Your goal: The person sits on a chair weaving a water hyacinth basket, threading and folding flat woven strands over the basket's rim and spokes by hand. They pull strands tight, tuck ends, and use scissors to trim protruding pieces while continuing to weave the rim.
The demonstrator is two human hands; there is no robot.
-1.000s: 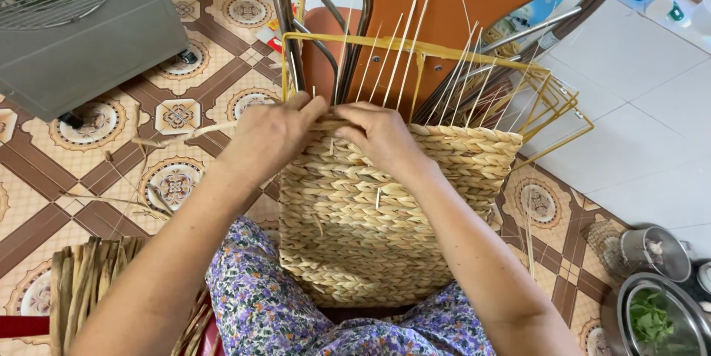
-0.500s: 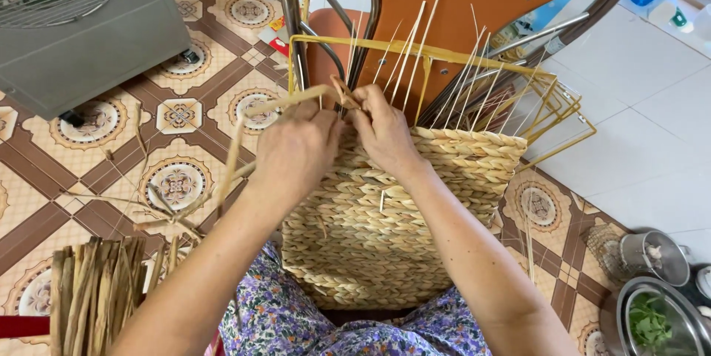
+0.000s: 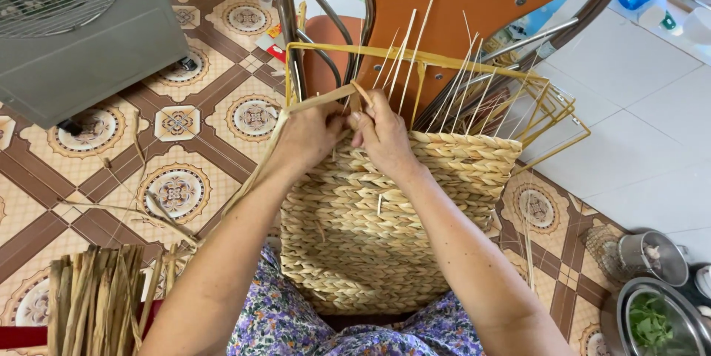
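A half-woven straw basket [image 3: 385,230] rests on my lap, its woven wall facing up. A yellow wire frame [image 3: 415,56] and several thin upright stalks [image 3: 474,89] stick out of its top edge. My left hand [image 3: 307,137] grips a flat straw strand [image 3: 326,97] at the basket's top left corner. My right hand [image 3: 381,134] pinches the same strand just beside it, fingers closed between the stalks. Both hands touch each other at the rim.
A bundle of dried reeds [image 3: 96,297] lies at my lower left. A grey fan housing [image 3: 81,22] stands at the upper left. An orange metal chair [image 3: 459,0] is behind the basket. Metal bowls [image 3: 655,311] sit at the lower right on the tiled floor.
Both hands have risen from the woven wall to the top edge, and the left hand has pulled a straw strand up and across the rim.
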